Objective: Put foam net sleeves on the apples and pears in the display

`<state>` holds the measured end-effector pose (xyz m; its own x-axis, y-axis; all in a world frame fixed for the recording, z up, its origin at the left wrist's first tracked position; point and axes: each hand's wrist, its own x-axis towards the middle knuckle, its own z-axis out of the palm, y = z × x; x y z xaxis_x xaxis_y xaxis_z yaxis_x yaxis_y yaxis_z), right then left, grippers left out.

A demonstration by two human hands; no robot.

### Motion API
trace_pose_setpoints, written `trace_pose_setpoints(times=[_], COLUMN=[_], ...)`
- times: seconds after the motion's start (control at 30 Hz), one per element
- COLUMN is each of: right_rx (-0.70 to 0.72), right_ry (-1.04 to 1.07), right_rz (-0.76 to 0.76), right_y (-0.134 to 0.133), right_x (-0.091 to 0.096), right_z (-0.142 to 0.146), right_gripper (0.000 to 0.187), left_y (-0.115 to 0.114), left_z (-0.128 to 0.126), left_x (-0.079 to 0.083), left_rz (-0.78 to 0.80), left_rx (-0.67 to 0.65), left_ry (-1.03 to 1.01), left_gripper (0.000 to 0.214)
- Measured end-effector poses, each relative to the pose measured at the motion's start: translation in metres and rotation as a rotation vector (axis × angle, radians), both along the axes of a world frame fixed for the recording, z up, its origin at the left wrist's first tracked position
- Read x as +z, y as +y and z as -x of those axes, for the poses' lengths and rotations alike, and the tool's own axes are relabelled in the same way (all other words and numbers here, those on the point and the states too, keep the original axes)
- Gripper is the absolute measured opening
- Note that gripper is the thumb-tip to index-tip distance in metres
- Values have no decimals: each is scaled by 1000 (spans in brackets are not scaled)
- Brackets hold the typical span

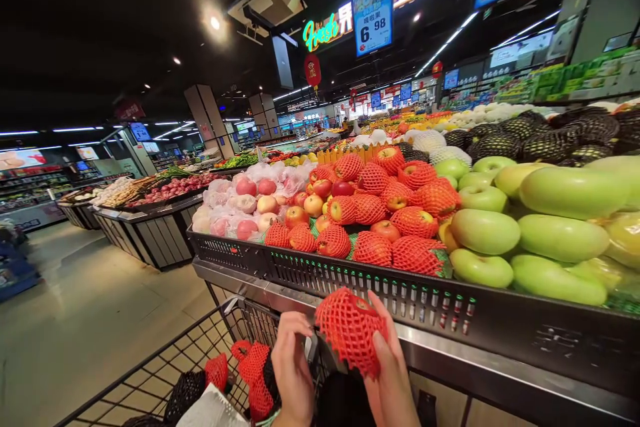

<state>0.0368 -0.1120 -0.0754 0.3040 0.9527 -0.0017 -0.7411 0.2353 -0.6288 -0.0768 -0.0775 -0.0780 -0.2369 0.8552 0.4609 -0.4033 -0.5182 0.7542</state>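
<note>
My right hand (393, 360) is wrapped round an apple-like fruit in a red foam net (350, 330), its thumb and fingers on the right side of it. Only a small patch of the fruit's skin shows through the top of the net. Just left of it is my left hand (295, 363), loosely curved, with no object visible in it and a small gap to the net. Both hands are above the edge of a wire shopping cart (165, 353), in front of a black display crate (320, 270). Red-netted apples (370, 207) are heaped in the crate.
Large green fruits (560, 237) lie at the right of the display, and pale-wrapped apples (245, 203) at its left. Inside the cart are red netting (255, 373), black netting (185, 397) and a white item (213, 407). A steel rail (450, 350) runs below the crate.
</note>
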Motion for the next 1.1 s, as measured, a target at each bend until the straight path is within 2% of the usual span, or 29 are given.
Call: trace_pose_setpoints(times=[0.07, 0.13, 0.2, 0.27, 0.4, 0.53, 0.63, 0.7, 0.73, 0.83, 0.9, 0.97, 1.03, 1.1], right_rx=[-71, -106, -112, -78, -16, -84, -28, 33, 7, -205, -248, -181, -126, -114], right_ry=[-122, -254, -363, -448, -487, -353, -268, -314, -360, -516, -633, -796, -972, -1111], right_rz=[3, -5, -31, -71, -153, -219, -296, -272, -229, -112, -117, -191, -321, -469], right_y=[-4, -7, -9, -9, -12, -17, -20, -20, -19, -16, -15, -14, -16, -20], right_x=[-8, -16, -24, -31, -40, -34, -26, -24, -24, -26, -28, -27, -22, -14], right_z=[-9, -15, -18, -18, -15, -11, -13, -17, -19, -28, -36, -47, -62, -76], right_gripper=[85, 89, 95, 98, 96, 79, 63, 57, 53, 44, 42, 40, 34, 29], left_y=[2, 2, 0, -6, -18, -26, -28, -27, -26, -21, -19, -20, -22, -24], left_z=[-2, -3, -6, -11, -19, -24, -28, -30, -30, -28, -27, -26, -26, -25], left_x=[12, 18, 17, 11, -3, -14, -18, -18, -18, -15, -13, -10, -10, -12], left_rz=[-54, -74, -119, -96, 134, 257, 288, 253, 245, 330, 395, 337, 214, 133], left_rx=[96, 58, -27, -155, -430, -567, -513, -462, -467, -611, -720, -751, -763, -818], left_ry=[-64, -41, 83, 215, 335, 300, 179, 113, 85, -26, -63, 13, 133, 206], left_gripper=[23, 23, 59, 94, 119, 143, 149, 150, 147, 127, 120, 134, 149, 154])
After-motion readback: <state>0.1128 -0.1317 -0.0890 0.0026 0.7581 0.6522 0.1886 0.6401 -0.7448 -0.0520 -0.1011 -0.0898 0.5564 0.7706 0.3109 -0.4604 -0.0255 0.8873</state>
